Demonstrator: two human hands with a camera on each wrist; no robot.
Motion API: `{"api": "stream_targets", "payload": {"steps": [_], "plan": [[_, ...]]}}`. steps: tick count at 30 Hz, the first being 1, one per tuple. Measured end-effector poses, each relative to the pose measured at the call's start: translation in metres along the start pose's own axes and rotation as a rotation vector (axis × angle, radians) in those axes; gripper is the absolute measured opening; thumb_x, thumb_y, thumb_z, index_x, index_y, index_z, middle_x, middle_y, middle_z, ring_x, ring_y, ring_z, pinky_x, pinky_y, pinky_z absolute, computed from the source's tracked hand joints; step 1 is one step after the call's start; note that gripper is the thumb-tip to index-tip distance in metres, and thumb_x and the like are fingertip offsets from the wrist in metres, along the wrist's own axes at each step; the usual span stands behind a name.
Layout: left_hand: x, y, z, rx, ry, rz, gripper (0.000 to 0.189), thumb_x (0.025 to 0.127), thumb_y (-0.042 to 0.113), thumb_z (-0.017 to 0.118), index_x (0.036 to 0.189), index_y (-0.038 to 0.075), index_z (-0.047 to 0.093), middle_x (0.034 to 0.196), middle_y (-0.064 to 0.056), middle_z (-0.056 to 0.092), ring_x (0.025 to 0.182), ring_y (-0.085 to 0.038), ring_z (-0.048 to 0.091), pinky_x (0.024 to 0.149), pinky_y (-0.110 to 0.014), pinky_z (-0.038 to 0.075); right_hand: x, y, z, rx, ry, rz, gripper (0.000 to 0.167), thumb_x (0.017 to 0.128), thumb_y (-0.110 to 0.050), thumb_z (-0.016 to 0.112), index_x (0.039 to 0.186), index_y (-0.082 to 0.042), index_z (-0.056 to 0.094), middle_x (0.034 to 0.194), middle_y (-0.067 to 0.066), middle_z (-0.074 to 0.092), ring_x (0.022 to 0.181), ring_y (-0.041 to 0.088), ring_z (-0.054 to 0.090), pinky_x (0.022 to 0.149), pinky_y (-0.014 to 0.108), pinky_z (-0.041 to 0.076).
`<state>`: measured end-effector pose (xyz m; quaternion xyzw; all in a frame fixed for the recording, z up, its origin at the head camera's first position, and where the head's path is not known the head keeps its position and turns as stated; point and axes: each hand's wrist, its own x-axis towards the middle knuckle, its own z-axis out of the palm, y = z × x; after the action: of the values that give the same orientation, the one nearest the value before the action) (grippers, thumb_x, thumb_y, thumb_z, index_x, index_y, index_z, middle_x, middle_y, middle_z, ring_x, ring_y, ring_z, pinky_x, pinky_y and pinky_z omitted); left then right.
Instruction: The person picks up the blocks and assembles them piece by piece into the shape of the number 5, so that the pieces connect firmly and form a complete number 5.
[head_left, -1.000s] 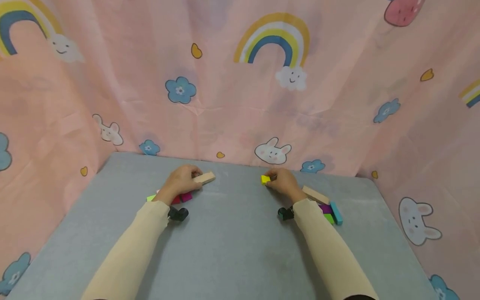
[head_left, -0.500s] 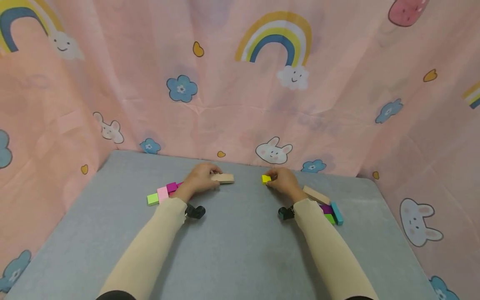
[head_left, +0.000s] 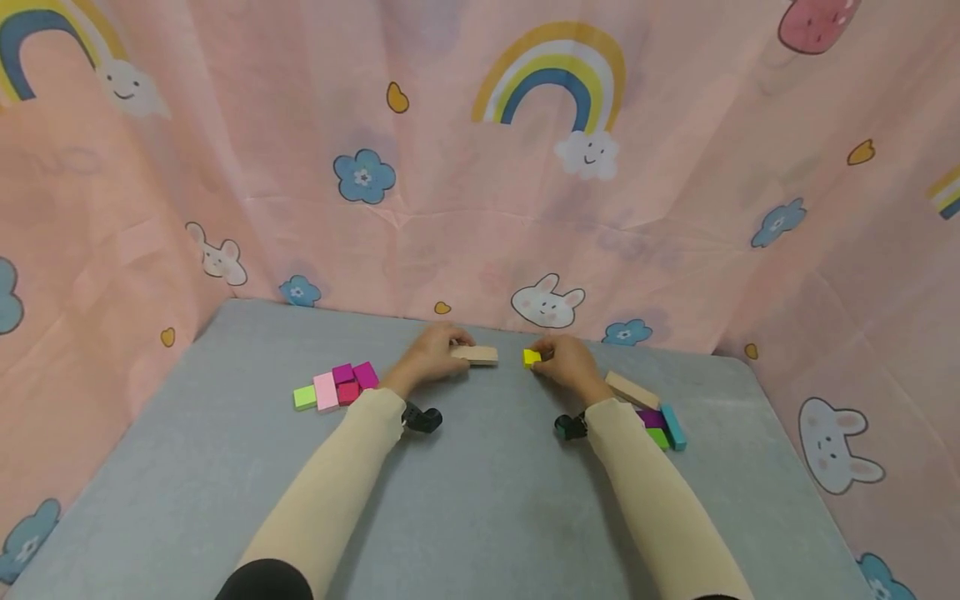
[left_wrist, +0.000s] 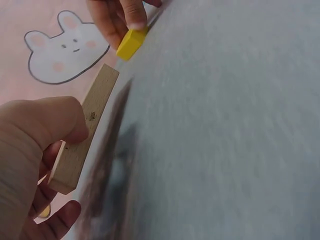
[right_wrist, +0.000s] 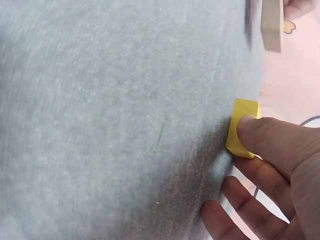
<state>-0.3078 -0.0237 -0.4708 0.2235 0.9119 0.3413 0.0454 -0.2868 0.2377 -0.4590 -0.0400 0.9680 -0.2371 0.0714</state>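
Near the back of the table, my left hand point(head_left: 431, 358) pinches a long plain wooden block point(left_wrist: 92, 122) between thumb and fingers. A shadow lies beside the block in the left wrist view, with the block raised over the cloth. Across a small gap, my right hand point(head_left: 567, 367) pinches a small yellow block point(right_wrist: 242, 127), thumb on its near face. The yellow block sits low at the table surface. In the head view the wooden block's free end points at the yellow block.
Left of my left hand lie light green point(head_left: 305, 397), pink point(head_left: 326, 392), magenta point(head_left: 366, 375) and red point(head_left: 347, 392) blocks. Beside my right forearm are another wooden block point(head_left: 632, 390), a teal block point(head_left: 672, 427), a purple block point(head_left: 651, 418) and a green block point(head_left: 657, 437). A pink printed curtain point(head_left: 420, 250) stands behind the grey table point(head_left: 480, 500).
My left hand has carried the wooden block rightward from the left block group toward the yellow block, uncovering the group. My right hand has stayed in place with the yellow block.
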Motion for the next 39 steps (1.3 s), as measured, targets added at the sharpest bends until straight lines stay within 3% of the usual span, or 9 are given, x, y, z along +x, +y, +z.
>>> {"api": "stream_targets", "payload": {"steps": [9,17,26,39], "plan": [[0.014,0.01,0.015,0.022,0.019,0.04,0.031,0.079,0.011,0.068,0.11,0.012,0.071,0.108,-0.005,0.063,0.1,-0.02,0.052,0.09,-0.035,0.044,0.0,-0.001,-0.001,-0.038,-0.005,0.012,0.034,0.087,-0.02,0.07,0.12,-0.012,0.067,0.117,0.01,0.067,0.104,0.028,0.061,0.094,0.045,0.049],[0.014,0.015,0.024,0.023,0.049,0.054,0.029,0.08,0.01,0.069,0.109,0.008,0.071,0.103,-0.01,0.063,0.096,-0.023,0.051,0.086,-0.036,0.041,-0.001,-0.005,-0.001,-0.056,0.016,0.001,0.032,0.086,-0.02,0.072,0.116,-0.011,0.069,0.114,0.009,0.069,0.103,0.027,0.063,0.093,0.044,0.05],[0.018,0.015,0.031,-0.013,0.028,0.007,0.03,0.081,0.01,0.07,0.111,0.01,0.071,0.105,-0.008,0.062,0.098,-0.022,0.05,0.085,-0.033,0.041,0.0,-0.007,0.0,-0.068,0.015,0.01,0.03,0.086,-0.02,0.072,0.115,-0.011,0.069,0.113,0.009,0.069,0.102,0.027,0.062,0.092,0.044,0.051],[0.016,0.014,0.035,-0.047,0.07,-0.006,0.032,0.082,0.011,0.068,0.113,0.012,0.071,0.105,-0.008,0.064,0.095,-0.022,0.051,0.082,-0.033,0.042,0.0,-0.009,-0.001,-0.078,0.01,0.023,0.031,0.086,-0.02,0.071,0.115,-0.011,0.068,0.115,0.01,0.068,0.104,0.027,0.062,0.094,0.045,0.05]]}}
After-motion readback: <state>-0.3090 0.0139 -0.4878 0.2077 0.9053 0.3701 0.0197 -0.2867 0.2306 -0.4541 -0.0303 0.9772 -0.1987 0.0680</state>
